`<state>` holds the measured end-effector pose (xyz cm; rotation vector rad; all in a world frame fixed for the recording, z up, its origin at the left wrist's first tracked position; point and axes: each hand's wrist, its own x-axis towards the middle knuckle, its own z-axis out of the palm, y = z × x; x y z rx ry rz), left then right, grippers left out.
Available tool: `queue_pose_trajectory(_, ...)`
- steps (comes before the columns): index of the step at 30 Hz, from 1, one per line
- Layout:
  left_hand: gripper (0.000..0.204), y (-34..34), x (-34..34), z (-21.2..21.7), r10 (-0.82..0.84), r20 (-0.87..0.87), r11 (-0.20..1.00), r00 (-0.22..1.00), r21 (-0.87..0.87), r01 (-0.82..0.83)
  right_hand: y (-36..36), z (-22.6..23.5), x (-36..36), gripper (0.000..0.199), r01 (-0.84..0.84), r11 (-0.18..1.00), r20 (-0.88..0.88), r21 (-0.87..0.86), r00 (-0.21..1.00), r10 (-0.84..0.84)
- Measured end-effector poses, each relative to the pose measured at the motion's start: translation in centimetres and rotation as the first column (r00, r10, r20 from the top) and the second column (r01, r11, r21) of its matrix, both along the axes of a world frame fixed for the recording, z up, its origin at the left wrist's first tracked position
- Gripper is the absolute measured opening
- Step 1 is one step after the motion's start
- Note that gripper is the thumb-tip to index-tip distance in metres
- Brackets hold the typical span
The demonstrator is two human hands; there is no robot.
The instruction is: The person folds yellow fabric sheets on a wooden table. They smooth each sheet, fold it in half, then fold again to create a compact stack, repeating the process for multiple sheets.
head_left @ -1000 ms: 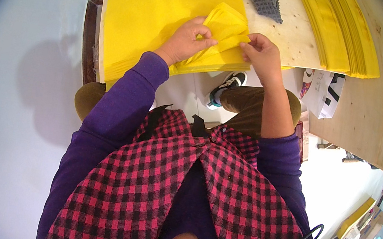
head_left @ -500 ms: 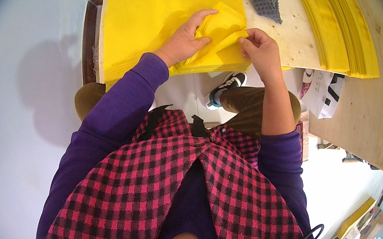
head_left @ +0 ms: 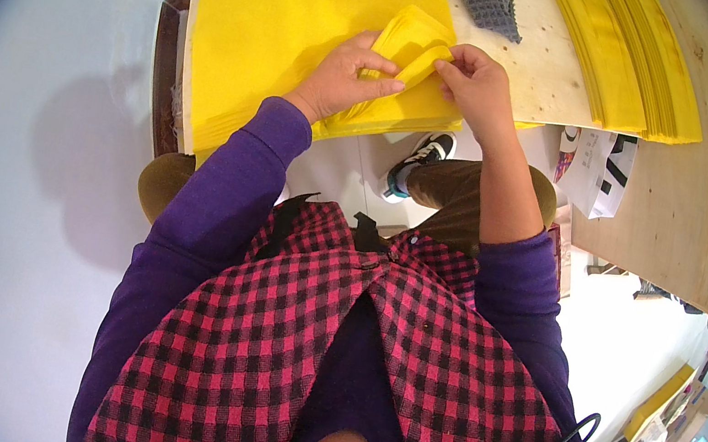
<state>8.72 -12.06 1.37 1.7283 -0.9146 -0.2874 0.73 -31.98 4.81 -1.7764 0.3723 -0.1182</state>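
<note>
A stack of thin yellow fabric sheets (head_left: 264, 31) lies on the table, its near right corner turned up into a folded bundle (head_left: 414, 31). My left hand (head_left: 346, 79) is at the bundle's left side, thumb and forefinger closed at the edge of a folded strip, with the other fingers partly hidden behind the cloth. Between the right thumb and fingertips, my right hand (head_left: 479, 88) pinches the other end of that yellow strip (head_left: 425, 64).
A dark grey textured cloth piece (head_left: 488, 2) rests on the wooden table (head_left: 542, 84) beyond my right hand. Farther right are folded yellow fabric stacks (head_left: 630, 56). A white printed bag (head_left: 603, 177) stands below the table's edge, and my shoe (head_left: 423, 163) shows under it.
My left fingers have come down off the bundle's top and closed toward the thumb at the strip. My right hand has shifted slightly left and up, bringing the strip's end along.
</note>
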Motion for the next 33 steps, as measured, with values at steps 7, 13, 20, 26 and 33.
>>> queue_pose_trajectory(7,0.018,-0.1,0.2,0.1,0.012,0.04,1.0,0.999,0.026,-0.013,-0.1,0.2,-0.3,0.024,-0.03,0.999,0.015,0.024,0.999,0.029)
queue_pose_trajectory(13,0.019,-0.1,0.2,0.4,0.03,0.043,0.996,0.999,0.087,-0.034,-0.3,0.1,-0.8,0.032,-0.043,0.997,0.017,0.067,0.999,0.042)
queue_pose_trajectory(20,0.021,-0.2,0.1,0.1,0.074,0.082,0.994,0.994,0.076,-0.08,-0.1,0.2,-1.0,0.032,-0.028,0.997,0.031,0.071,0.999,0.025)
queue_pose_trajectory(26,0.021,-0.1,0.1,-0.1,0.054,0.07,0.996,0.996,0.07,-0.059,-0.2,-0.2,-1.3,0.027,0.032,0.993,0.077,0.111,0.996,-0.041)
queue_pose_trajectory(33,0.022,0.1,0.4,-0.3,0.056,0.063,0.989,0.996,0.131,-0.064,-0.8,-1.6,-1.1,0.019,-0.033,0.99,0.119,-0.134,0.992,0.049)
